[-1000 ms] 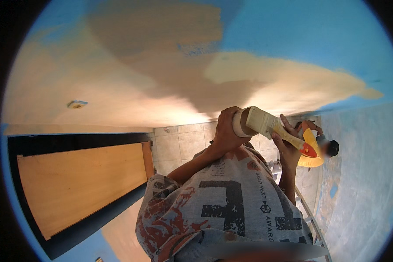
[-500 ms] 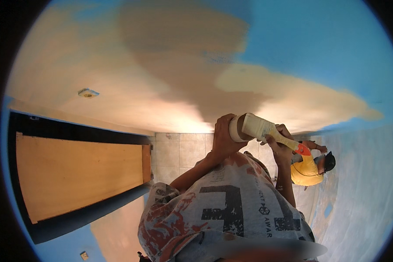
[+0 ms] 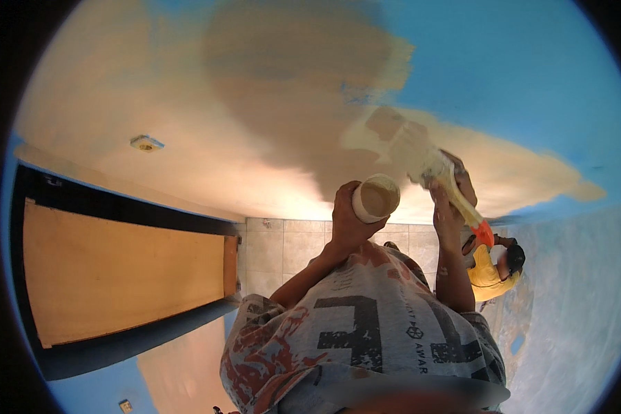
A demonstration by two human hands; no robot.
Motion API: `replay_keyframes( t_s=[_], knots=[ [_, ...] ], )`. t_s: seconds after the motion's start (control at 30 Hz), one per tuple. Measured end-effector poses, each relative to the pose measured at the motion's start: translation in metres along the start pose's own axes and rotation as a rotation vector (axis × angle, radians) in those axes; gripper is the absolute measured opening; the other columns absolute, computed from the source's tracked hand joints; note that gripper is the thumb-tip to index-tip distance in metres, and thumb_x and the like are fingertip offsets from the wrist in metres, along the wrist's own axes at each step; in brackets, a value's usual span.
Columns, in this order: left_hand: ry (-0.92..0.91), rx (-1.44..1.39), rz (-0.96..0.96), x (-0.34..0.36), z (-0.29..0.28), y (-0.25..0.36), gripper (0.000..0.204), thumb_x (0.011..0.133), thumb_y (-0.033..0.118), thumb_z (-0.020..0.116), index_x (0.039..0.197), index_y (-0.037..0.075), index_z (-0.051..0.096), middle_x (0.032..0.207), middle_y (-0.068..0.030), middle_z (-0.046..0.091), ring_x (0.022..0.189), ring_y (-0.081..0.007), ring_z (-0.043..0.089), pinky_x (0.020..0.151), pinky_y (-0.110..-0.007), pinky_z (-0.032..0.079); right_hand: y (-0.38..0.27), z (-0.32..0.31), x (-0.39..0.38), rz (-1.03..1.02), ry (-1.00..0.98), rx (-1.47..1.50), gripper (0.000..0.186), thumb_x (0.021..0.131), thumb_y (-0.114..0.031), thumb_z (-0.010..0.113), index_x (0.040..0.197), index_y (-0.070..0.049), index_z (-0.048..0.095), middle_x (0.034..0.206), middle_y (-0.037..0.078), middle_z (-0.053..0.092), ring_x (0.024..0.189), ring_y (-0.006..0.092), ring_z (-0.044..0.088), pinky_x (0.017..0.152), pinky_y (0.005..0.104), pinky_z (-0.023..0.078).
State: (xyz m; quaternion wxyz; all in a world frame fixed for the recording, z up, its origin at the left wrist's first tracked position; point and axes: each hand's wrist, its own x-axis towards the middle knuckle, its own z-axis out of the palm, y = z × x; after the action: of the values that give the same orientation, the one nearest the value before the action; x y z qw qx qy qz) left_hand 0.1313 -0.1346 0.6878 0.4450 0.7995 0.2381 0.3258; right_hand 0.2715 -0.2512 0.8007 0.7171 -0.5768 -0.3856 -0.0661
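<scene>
My left hand (image 3: 348, 221) grips a pale cup (image 3: 375, 199) of beige paint at the middle. To its right, my right hand (image 3: 450, 193) holds a wide paintbrush (image 3: 468, 205) by its pale, red-ended handle. The bristle end points up at the wall (image 3: 290, 103) in front of me and is blurred by motion; whether it touches cannot be told. That wall is part beige and part blue, with a shadow over the beige.
A small fixture (image 3: 147, 144) sits on the beige wall. At left is a wooden door (image 3: 124, 276) in a dark opening. A co-worker (image 3: 490, 272) in yellow bends at the right beside a pale blue wall (image 3: 586, 297). Tiled floor (image 3: 262, 252) lies below.
My right hand has lifted the brush from over the cup toward the wall, exposing the cup's opening. My left hand keeps the cup low. The co-worker has shifted slightly.
</scene>
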Motion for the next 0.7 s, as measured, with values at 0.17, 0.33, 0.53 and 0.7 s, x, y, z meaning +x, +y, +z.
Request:
replay_keyframes(
  t_s=[0.17, 0.33, 0.53, 0.7],
  knots=[
    [-0.054, -0.082, -0.083, -0.006, 0.0, 0.004, 0.086, 0.058, 0.021, 0.091, 0.128, 0.004, 0.043, 0.118, -0.0183, 0.054, 0.109, -0.0355, 0.058, 0.091, -0.045, 0.05, 0.011, 0.022, 0.03, -0.026, -0.004, -0.091, 0.026, 0.089, -0.014, 0.069, 0.106, 0.004, 0.06, 0.1, 0.012, 0.066, 0.087, 0.0155, 0.06, 0.074, 0.0276, 0.05],
    [-0.096, -0.062, -0.059, -0.012, -0.001, -0.001, 0.087, 0.058, 0.022, 0.092, 0.128, 0.005, 0.043, 0.119, -0.0188, 0.054, 0.109, -0.0359, 0.058, 0.092, -0.045, 0.05, 0.015, 0.051, 0.044, -0.121, 0.022, -0.217, 0.018, 0.09, -0.012, 0.07, 0.099, 0.003, 0.065, 0.089, 0.011, 0.068, 0.078, 0.0142, 0.062, 0.07, 0.0276, 0.05],
    [-0.171, -0.084, -0.064, -0.01, -0.008, -0.002, 0.086, 0.058, 0.022, 0.092, 0.127, 0.005, 0.044, 0.119, -0.0187, 0.054, 0.11, -0.0358, 0.058, 0.092, -0.045, 0.05, 0.039, -0.009, 0.037, -0.176, 0.242, -0.434, 0.011, 0.088, -0.007, 0.07, 0.095, 0.001, 0.069, 0.089, 0.012, 0.07, 0.078, 0.0212, 0.069, 0.068, 0.0319, 0.055],
    [-0.218, -0.044, 0.009, -0.014, 0.003, -0.007, 0.087, 0.061, 0.024, 0.092, 0.129, 0.003, 0.042, 0.119, -0.0188, 0.057, 0.111, -0.0316, 0.061, 0.093, -0.042, 0.052, 0.054, -0.125, 0.029, -0.133, 0.521, -0.699, 0.016, 0.094, -0.009, 0.063, 0.091, 0.006, 0.063, 0.082, 0.01, 0.065, 0.074, 0.0177, 0.064, 0.067, 0.0305, 0.05]
  ],
)
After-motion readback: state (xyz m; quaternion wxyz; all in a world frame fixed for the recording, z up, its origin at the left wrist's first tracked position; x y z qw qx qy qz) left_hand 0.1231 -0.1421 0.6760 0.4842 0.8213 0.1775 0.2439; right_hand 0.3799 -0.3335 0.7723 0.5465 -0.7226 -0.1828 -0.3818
